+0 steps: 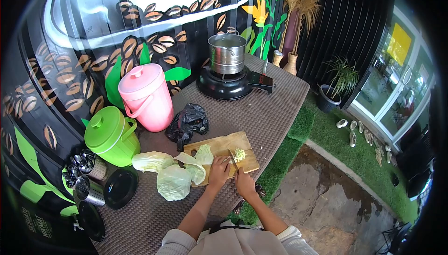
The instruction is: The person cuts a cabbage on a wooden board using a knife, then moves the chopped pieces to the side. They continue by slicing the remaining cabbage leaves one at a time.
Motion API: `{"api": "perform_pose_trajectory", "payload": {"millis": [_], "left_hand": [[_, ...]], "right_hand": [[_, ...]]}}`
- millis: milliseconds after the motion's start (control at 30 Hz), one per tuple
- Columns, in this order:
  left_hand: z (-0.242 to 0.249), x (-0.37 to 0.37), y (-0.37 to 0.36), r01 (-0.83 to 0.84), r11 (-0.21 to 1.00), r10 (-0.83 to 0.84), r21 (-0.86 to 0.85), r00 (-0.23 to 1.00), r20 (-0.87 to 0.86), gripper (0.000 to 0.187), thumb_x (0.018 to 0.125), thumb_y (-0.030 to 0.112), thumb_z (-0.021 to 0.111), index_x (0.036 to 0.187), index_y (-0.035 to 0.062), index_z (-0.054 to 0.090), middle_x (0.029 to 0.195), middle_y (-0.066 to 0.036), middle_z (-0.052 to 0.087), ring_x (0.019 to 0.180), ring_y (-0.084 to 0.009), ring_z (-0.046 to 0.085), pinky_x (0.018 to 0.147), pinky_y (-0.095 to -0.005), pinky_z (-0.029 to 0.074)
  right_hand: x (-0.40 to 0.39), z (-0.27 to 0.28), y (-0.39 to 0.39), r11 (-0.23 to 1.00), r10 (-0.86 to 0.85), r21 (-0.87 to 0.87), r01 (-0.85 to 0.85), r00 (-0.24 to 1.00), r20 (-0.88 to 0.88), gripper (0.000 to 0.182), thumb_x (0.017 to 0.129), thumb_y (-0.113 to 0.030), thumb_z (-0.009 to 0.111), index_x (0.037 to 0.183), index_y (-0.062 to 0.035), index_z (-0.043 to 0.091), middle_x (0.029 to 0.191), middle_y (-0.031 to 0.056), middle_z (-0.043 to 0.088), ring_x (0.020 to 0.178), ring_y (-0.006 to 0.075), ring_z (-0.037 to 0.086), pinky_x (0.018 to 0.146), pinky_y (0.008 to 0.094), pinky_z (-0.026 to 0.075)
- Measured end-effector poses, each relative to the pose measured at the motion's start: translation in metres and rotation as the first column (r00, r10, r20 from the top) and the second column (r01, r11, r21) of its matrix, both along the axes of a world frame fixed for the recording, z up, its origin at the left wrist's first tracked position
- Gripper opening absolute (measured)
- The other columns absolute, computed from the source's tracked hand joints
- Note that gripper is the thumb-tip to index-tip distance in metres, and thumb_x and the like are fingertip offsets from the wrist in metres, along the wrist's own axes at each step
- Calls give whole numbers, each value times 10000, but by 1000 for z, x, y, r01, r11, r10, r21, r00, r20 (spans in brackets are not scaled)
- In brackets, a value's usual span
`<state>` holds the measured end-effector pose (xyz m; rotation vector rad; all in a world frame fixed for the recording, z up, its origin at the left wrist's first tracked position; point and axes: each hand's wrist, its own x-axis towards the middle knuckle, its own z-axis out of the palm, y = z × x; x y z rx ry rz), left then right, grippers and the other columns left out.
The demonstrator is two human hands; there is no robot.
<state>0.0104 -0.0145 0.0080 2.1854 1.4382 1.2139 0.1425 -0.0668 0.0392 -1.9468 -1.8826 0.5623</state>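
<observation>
On a wooden cutting board (219, 142), my right hand (244, 183) is closed round the handle of a knife (233, 156), its blade pointing away from me. Beside the blade, my left hand (219, 172) presses down with its fingers bent together over cabbage, mostly hidden beneath them. Shredded cabbage (240, 154) lies in a small heap just right of the blade. A loose cabbage leaf (204, 154) rests on the board's left part, and another leaf (192, 167) overlaps its edge. Left of the board sit a cabbage head (173, 183) and a large pale leaf (152, 161).
A black plastic bag (189, 122) lies behind the board. Farther back, a metal pot (227, 54) stands on a black portable stove (224, 86). Pink (148, 98) and green (112, 136) lidded buckets, a black plate (121, 188) and a cutlery holder (89, 190) occupy the left side.
</observation>
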Motion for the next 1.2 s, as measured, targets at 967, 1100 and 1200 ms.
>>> {"api": "perform_pose_trajectory", "payload": {"millis": [967,1100,1200], "left_hand": [[4,-2,-1,9,1000,-9,30,1000,19,265,874,127,560,1067,-24,660,1112,-154,646,1125,-323,546,1075,-460,336],[3,-1,-2,-1,1000,1,14,1000,6,259,872,114,558,1065,-24,661,1115,-151,646,1122,-323,548,1076,-462,334],[1,-1,-1,0,1000,0,8,1000,-14,256,871,110,559,1066,-20,663,1121,-145,646,1122,-315,551,1078,-462,332]], "right_hand": [[-15,-4,13,994,-30,-100,35,999,45,226,931,-207,465,1044,-16,426,845,279,645,818,458,644,701,548,516],[-6,5,27,989,41,-143,-37,999,25,223,926,-198,477,1042,-15,427,856,285,643,827,464,641,708,544,518],[-3,15,21,991,91,-103,-83,993,70,230,930,-207,475,1041,-12,426,839,281,645,808,466,641,703,544,518]]}}
